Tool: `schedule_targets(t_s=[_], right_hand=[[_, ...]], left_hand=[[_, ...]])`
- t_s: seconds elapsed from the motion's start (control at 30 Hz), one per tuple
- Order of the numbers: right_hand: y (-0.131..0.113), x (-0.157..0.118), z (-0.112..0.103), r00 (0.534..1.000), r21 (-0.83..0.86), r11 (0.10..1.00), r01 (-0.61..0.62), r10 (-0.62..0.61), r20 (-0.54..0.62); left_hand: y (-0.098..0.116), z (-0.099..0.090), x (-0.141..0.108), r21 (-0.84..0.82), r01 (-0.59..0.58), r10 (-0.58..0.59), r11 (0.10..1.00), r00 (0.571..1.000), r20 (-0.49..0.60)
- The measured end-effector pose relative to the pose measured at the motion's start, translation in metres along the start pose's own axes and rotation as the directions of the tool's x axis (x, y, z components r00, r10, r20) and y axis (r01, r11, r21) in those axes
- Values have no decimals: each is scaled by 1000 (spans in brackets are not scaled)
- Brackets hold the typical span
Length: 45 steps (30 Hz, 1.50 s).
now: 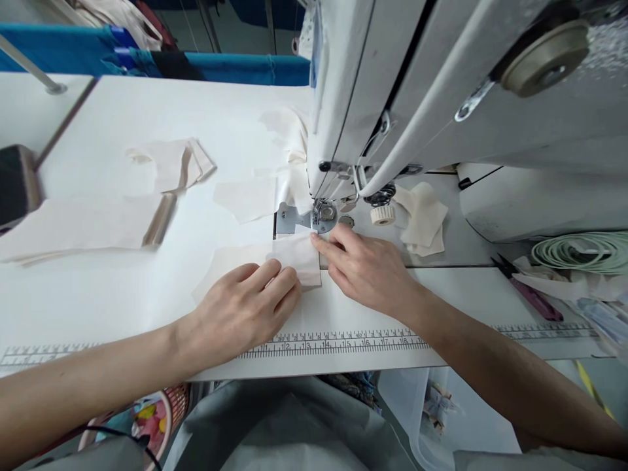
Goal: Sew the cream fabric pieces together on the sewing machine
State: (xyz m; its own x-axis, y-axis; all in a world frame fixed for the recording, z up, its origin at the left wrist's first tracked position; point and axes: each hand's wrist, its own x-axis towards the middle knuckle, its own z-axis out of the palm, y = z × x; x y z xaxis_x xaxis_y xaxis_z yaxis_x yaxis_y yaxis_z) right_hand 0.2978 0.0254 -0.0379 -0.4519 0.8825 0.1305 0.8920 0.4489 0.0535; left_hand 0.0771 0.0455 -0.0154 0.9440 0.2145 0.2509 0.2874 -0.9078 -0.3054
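Note:
A small cream fabric piece [297, 256] lies flat on the table just in front of the sewing machine's presser foot [321, 212] and metal needle plate [292, 219]. Bent fingers of my left hand [250, 304] close on its near left part. My right hand [366, 265] is at its right edge, the index fingertip on the far corner close to the presser foot and the other fingers curled. Another pale fabric layer [226, 258] extends left from beneath the piece, partly behind my left hand. The undersides of both hands are hidden.
The machine head [383, 85] overhangs the right side. Stacked fabric pieces [88, 222] lie at left, a cream scrap [424, 219] right of the needle. Thread snips [532, 294] and coiled green cord [583, 252] sit far right. A printed ruler [318, 343] runs along the front edge.

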Motion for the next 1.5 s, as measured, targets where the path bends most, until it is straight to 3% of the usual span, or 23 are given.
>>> schedule_targets(t_s=[0.27, 0.4, 0.7, 0.97, 1.1, 1.23, 1.33, 1.43, 1.5], right_hand=[[-1, -1, 1, 999, -32, 999, 18, -19, -31], [0, -1, 0, 998, -21, 999, 34, -35, -60], [-1, 1, -2, 1000, 34, 999, -8, 9, -16], [-1, 2, 1, 1000, 110, 993, -31, 31, -2], [2, 1, -6, 999, 137, 990, -26, 23, 23], [36, -17, -31, 999, 156, 987, -44, 38, 38], [79, -45, -47, 977, 237, 954, -185, 204, -56], [114, -70, -44, 943, 300, 912, -281, 321, -92], [125, -79, -35, 947, 319, 906, -277, 314, -71]], left_hand=[[1, 7, -2, -78, 38, -43, 996, 998, -55], [-7, 10, 4, -130, 74, -78, 989, 997, -26], [-14, 25, 11, -108, 120, -124, 987, 992, -28], [-15, 23, 11, -126, 107, -116, 986, 991, -67], [-18, 22, 11, -114, 74, -90, 991, 986, -142], [-17, 13, 14, -149, 21, -49, 989, 982, -183], [-7, 4, 26, -255, -15, -30, 967, 985, -171], [8, 0, 49, -382, -45, -14, 923, 988, -151], [16, 2, 71, -448, -49, -15, 893, 990, -137]])
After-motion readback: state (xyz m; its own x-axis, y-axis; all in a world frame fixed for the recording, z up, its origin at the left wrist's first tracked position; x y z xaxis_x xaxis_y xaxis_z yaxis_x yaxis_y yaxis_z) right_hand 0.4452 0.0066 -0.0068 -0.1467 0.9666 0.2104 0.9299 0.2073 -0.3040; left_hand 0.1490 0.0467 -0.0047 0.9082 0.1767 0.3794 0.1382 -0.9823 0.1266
